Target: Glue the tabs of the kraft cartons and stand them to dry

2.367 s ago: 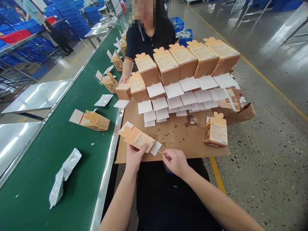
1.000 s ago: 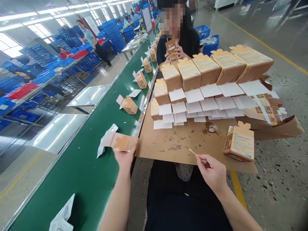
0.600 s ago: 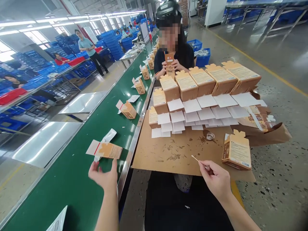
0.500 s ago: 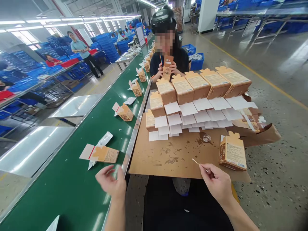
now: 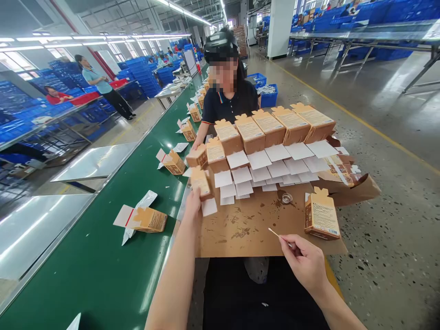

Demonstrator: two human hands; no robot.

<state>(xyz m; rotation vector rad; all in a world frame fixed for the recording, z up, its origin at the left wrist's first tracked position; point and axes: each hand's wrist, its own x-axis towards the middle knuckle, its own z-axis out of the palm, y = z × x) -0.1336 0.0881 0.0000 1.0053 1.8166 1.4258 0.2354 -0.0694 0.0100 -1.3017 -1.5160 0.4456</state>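
Observation:
My left hand (image 5: pixel 194 200) grips the left side of a small brown and tan carton (image 5: pixel 200 181) at the stack's front left corner; a white flap hangs from it, and some of my fingers are hidden. In my right hand (image 5: pixel 304 259) a cotton swab (image 5: pixel 274 232) is pinched, its tip pointing up and left above the cardboard sheet (image 5: pixel 223 245). A single carton (image 5: pixel 322 215) stands just beyond that hand. Stacked cartons (image 5: pixel 268 128) with white flaps fill the far part of the sheet. A small clear dish (image 5: pixel 286 198) sits among wet spots.
To the left runs a green conveyor belt (image 5: pixel 103 275) carrying open cartons (image 5: pixel 151 220) and silver pouches (image 5: pixel 147 200). Opposite me a co-worker (image 5: pixel 228 98) reaches a hand to another carton (image 5: pixel 197 156) beside the stack. Blue crates (image 5: pixel 268 95) stand on the floor behind.
My left hand has gone from above the belt forward to the stack and taken hold of a carton. The co-worker has lowered a carton to the stack's left end. My right hand keeps the swab.

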